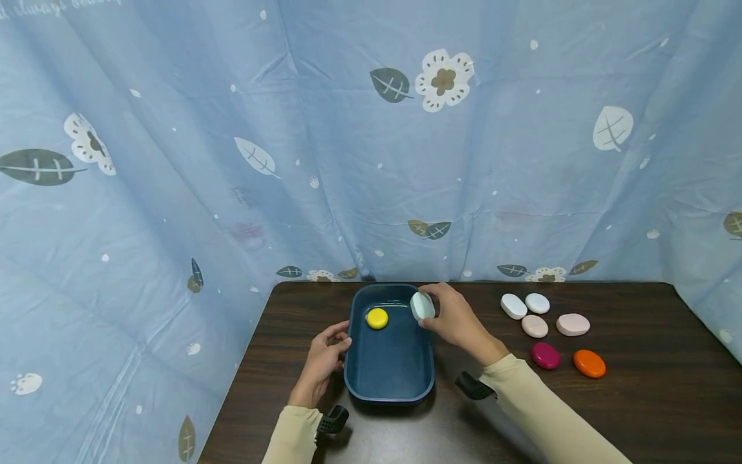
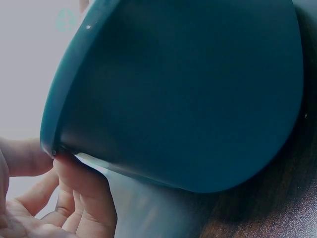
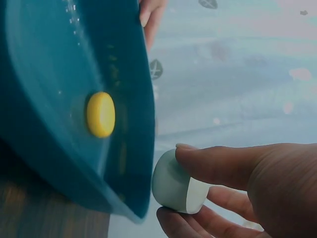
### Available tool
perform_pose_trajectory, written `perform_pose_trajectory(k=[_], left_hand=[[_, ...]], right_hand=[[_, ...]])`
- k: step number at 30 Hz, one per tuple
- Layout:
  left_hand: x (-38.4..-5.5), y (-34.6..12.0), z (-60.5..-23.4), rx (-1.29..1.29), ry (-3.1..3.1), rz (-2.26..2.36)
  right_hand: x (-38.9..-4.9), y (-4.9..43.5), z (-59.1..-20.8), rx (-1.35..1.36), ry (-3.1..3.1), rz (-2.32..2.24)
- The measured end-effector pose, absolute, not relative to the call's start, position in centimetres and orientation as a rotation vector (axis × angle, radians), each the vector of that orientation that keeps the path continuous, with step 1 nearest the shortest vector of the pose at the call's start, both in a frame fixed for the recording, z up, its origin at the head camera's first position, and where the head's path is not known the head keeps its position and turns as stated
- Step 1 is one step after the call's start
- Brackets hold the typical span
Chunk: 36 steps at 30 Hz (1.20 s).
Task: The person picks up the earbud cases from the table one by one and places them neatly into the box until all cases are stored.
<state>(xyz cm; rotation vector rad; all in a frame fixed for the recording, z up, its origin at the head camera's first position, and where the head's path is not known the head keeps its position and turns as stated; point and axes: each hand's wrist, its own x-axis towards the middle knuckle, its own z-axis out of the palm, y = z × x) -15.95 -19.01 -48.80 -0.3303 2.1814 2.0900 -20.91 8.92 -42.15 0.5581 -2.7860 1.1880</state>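
A pale green oval bar of soap [image 1: 422, 306] is pinched between the thumb and fingers of my right hand [image 1: 455, 318], above the right rim of a deep blue basin [image 1: 391, 368]. In the right wrist view this soap [image 3: 171, 183] is up close, its flat side facing the palm. A round yellow soap [image 1: 377, 318] lies inside the basin towards the far end. On the basin's left side, my left hand [image 1: 321, 364] grips the rim, thumb at the edge and fingers against the outer wall. The left wrist view shows this left hand [image 2: 64, 198] under the rim.
Right of the basin lie several soaps: a white oblong one [image 1: 513, 306], a white oval one [image 1: 538, 303], two pale pink ones [image 1: 534, 326], a magenta one [image 1: 545, 356] and an orange one [image 1: 589, 363]. A blue patterned curtain [image 1: 348, 161] hangs behind the dark wooden table [image 1: 649, 399].
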Motion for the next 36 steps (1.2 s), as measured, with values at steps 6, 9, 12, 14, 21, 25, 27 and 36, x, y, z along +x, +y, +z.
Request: perform_pose_trajectory(k=[6, 9, 12, 14, 21, 25, 27, 36], left_hand=[[-15.8, -19.0, -48.7, -0.316, 2.187, 2.086], [-15.9, -19.0, -48.6, -0.315, 2.185, 2.086], [-15.9, -19.0, -48.6, -0.317, 2.186, 2.083], [-15.9, -19.0, -48.7, -0.316, 2.19, 2.083], [-15.8, -19.1, -48.9, -0.326, 2.192, 2.077], [-15.8, -19.1, -48.9, -0.319, 2.19, 2.082], [-15.8, -19.1, -48.9, -0.316, 2.19, 2.084], [-15.8, -19.0, -48.9, -0.312, 2.186, 2.088]], right_hand=[[-21.5, 7.0, -42.0, 0.548, -2.879, 1.179], [-21.9, 6.3, -42.0, 0.549, -2.911, 1.163], [-22.4, 5.7, -42.1, 0.564, -2.935, 1.147], [-22.8, 5.3, -42.1, 0.567, -2.954, 1.138], [-23.5, 4.3, -42.4, 0.558, -3.029, 1.074], [-23.9, 4.1, -42.7, 0.56, -3.058, 1.063], [-24.0, 4.0, -42.7, 0.562, -3.068, 1.064], [-24.8, 3.7, -42.9, 0.535, -3.159, 1.039]])
